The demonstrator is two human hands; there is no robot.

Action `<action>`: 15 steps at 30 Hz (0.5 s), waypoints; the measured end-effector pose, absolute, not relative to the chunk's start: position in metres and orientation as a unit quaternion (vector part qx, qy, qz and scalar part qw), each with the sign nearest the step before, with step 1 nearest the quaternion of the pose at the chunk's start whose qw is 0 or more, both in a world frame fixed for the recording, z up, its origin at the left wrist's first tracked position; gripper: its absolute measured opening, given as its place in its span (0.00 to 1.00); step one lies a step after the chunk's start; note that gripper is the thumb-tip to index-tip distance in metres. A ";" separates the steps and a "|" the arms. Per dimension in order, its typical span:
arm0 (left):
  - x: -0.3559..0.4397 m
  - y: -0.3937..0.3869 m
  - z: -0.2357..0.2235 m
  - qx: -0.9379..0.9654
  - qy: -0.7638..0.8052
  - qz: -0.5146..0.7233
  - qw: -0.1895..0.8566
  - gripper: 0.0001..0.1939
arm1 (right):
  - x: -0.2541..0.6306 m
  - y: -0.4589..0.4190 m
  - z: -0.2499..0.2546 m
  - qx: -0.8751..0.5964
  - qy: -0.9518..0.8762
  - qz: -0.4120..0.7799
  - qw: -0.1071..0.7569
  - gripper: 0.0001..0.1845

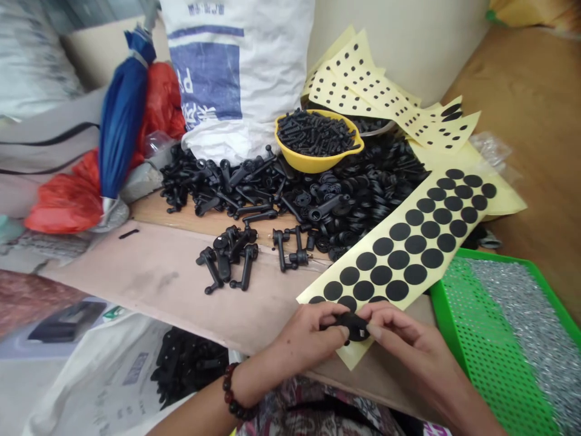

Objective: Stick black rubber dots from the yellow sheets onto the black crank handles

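Head cam: left hand [313,330] and right hand [402,330] both pinching black part [355,327], over near end of sticker sheet [411,233]. Green tray [485,315] right of sheet, yellow bowl [313,162] beyond it.

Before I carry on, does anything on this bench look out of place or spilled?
A small black strip shows alone on the pinkish board, left of the grouped crank handles; stray scrap or surface mark, I cannot tell. The yellow bowl stands upright, and I see no obvious damage.
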State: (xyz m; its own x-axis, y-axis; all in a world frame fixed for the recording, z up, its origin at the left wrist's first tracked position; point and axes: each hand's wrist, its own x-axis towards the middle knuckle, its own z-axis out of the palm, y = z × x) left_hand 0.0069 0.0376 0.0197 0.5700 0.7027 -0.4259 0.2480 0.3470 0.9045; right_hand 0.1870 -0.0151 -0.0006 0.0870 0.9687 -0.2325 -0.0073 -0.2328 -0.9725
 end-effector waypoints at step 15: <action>0.008 0.026 0.021 0.562 0.438 0.280 0.643 0.13 | 0.186 -0.022 0.009 -0.562 -0.416 0.554 0.452 0.14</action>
State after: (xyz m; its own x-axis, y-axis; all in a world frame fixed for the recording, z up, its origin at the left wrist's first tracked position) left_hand 0.0075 0.0263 0.0211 0.4590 0.8529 -0.2487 0.1332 0.2107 0.9684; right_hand 0.1861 -0.0217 0.0085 0.0402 0.9684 -0.2462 -0.0346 -0.2449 -0.9689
